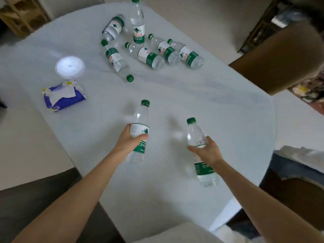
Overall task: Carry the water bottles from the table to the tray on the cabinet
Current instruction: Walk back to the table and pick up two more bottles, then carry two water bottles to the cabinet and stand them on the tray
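Note:
My left hand (130,138) grips a clear water bottle with a green cap and green-white label (140,120) around its middle, held upright above the white table (219,106). My right hand (206,150) grips a second such bottle (195,134), also upright, a little nearer to me. Farther back on the table lie several more bottles on their sides (145,56), and one bottle stands upright (137,21) among them. The tray and the cabinet are not in view.
A blue pack of tissues (64,97) and a round white lid (70,66) lie on the table's left part. A brown chair (280,60) stands at the right edge. A dark seat (35,199) is at the near left, another chair (298,190) at the near right.

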Demonstrator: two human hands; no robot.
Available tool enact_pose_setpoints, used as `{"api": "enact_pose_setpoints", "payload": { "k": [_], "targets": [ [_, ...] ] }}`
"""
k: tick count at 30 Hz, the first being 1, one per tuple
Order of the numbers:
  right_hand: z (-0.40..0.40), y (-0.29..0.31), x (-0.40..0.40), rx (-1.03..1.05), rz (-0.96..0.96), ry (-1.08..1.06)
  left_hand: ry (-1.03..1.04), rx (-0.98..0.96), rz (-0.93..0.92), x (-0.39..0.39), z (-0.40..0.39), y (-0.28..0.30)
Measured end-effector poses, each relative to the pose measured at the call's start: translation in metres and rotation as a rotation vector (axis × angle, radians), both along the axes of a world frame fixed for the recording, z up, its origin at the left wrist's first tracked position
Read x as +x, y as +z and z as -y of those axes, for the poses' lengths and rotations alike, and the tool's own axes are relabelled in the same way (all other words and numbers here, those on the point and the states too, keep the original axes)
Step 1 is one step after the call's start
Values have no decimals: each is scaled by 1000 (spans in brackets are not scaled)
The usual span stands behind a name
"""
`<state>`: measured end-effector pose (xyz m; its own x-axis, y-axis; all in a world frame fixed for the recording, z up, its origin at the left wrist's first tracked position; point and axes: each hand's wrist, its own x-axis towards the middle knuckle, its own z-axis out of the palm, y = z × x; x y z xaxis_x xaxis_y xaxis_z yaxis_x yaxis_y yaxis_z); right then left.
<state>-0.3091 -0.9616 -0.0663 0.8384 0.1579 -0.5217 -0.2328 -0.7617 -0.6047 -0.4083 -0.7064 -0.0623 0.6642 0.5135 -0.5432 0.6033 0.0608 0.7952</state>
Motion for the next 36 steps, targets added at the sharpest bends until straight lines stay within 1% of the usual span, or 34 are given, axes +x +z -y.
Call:
{"api": "enact_pose_setpoints", "payload": {
  "k": [4, 7, 11, 17, 22, 26, 30, 33, 36],
  "targets": [
    [42, 33, -95, 216, 64, -395, -307, -109, 125, -24, 51, 29],
    [68, 52, -174, 311, 92, -605, -515, -195, 187, -52, 94, 48],
    [111, 74, -272, 397, 132, -878, -747, -263, 215, -92, 167, 72],
    [198, 111, -403, 479, 312, -1279, -1153, -313, 260, -173, 310, 98],
    [282, 121, -538, 474, 475, -1541, -1434, -414, 257, -275, 445, 117],
    [353, 119, -662, 455, 568, -1741, -1573, -525, 213, -382, 553, 120],
    [426, 124, -774, 448, 646, -1905, -1680, -598, 130, -496, 650, 121],
    [480, 129, -837, 440, 717, -2021, -1778, -651, 74, -566, 713, 122],
    [531, 129, -882, 445, 779, -2096, -1853, -640, 42, -614, 771, 125]
  ]
}}
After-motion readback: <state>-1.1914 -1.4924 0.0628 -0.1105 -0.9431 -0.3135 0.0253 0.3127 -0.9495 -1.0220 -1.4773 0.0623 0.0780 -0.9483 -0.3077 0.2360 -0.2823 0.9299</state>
